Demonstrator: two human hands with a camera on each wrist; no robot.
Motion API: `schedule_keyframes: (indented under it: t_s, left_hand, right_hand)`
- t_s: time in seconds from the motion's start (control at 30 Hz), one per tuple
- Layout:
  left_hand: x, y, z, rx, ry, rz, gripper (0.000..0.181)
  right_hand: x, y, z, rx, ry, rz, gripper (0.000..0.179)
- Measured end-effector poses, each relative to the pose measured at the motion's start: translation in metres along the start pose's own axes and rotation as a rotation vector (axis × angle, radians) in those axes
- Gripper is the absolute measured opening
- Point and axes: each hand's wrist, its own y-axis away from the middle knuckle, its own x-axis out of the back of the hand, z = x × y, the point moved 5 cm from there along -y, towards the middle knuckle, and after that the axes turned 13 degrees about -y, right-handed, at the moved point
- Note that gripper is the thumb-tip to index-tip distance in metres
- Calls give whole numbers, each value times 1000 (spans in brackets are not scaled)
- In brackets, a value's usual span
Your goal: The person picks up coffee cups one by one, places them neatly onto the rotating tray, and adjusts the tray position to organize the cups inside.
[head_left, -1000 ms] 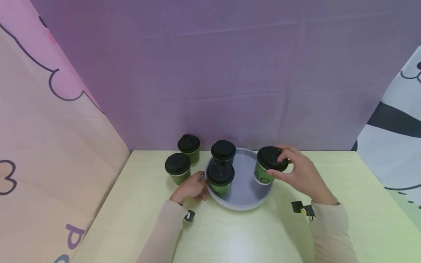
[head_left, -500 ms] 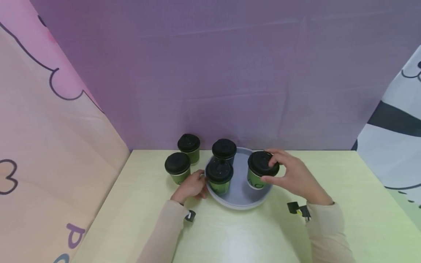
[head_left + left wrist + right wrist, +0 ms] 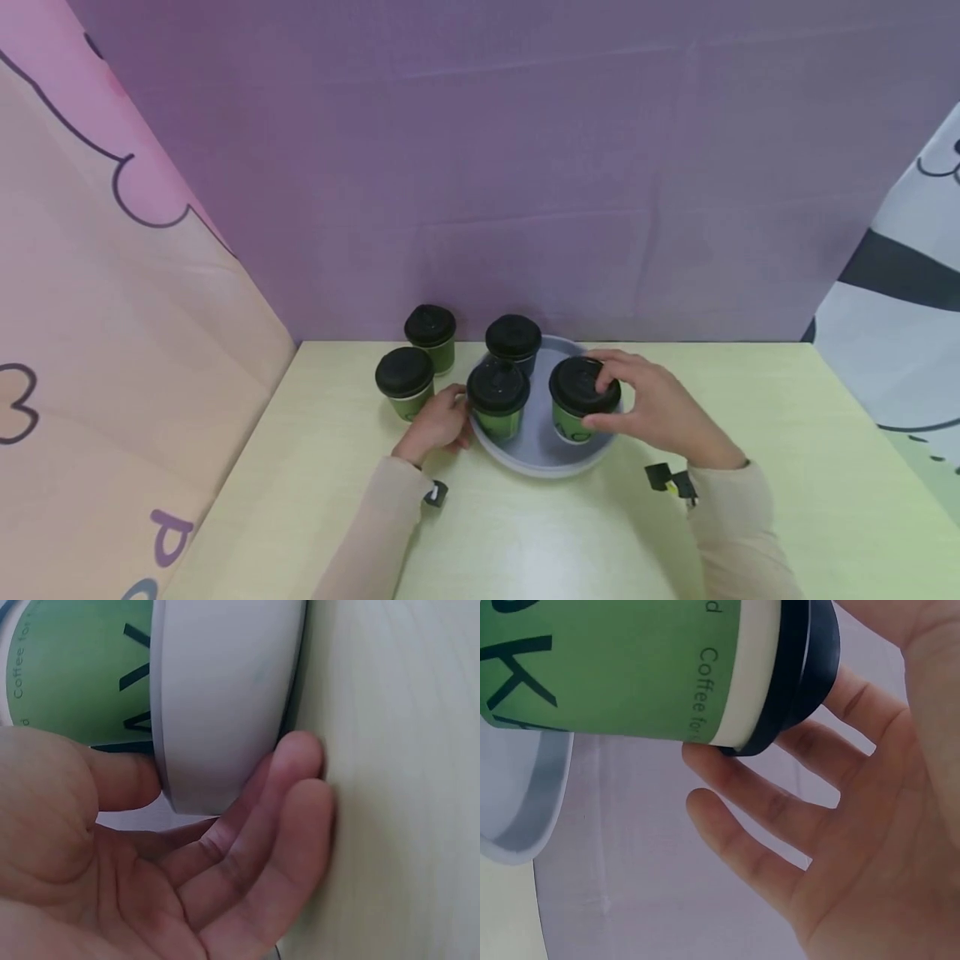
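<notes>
My right hand point(image 3: 648, 408) grips a green paper coffee cup point(image 3: 622, 671) by its black lid point(image 3: 810, 667), thumb on the near side and fingers behind. The cup is upright over the right part of a round grey tray point(image 3: 543, 454). My left hand point(image 3: 438, 425) holds the tray's left rim; in the left wrist view the thumb point(image 3: 127, 780) lies on the inner side of the wall and the fingertips curl under the outside. Two lidded cups stand on the tray's left part, a front cup point(image 3: 498, 400) and a back cup point(image 3: 513, 337).
Left of the tray, two more lidded cups, a near cup point(image 3: 405, 383) and a far cup point(image 3: 431, 333), stand on the pale wooden table point(image 3: 540, 542). A purple cloth backdrop point(image 3: 480, 183) rises behind, with printed cloths at both sides.
My right hand has moved left and toward me with its cup, from the tray's right edge to beside the front cup. The left hand stays at the rim.
</notes>
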Motion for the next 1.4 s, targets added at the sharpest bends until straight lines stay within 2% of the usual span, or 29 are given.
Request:
schedule_keyframes:
  t_s: [0.3,0.47,0.83,1.03,1.4]
  left_hand:
    - [-1,-3,-2,2,-18,46,40]
    - [-1,-1,-2,2,-20,22,41]
    - [1,2,1,7,-1,-91,47]
    - [0,1,1,2,0,-97,47]
    - [0,1,0,6,19,-63,44]
  right_hand:
    - [-9,0,-3,-20,-19,-71,40]
    - [-13,-1,-2,-34,-27,-94,39]
    - [-19,-3,-3,-42,-17,-140,37]
    - [-22,-3,-3,-27,-13,-148,38]
    - [-27,-4,-6,-10,-4,-168,38]
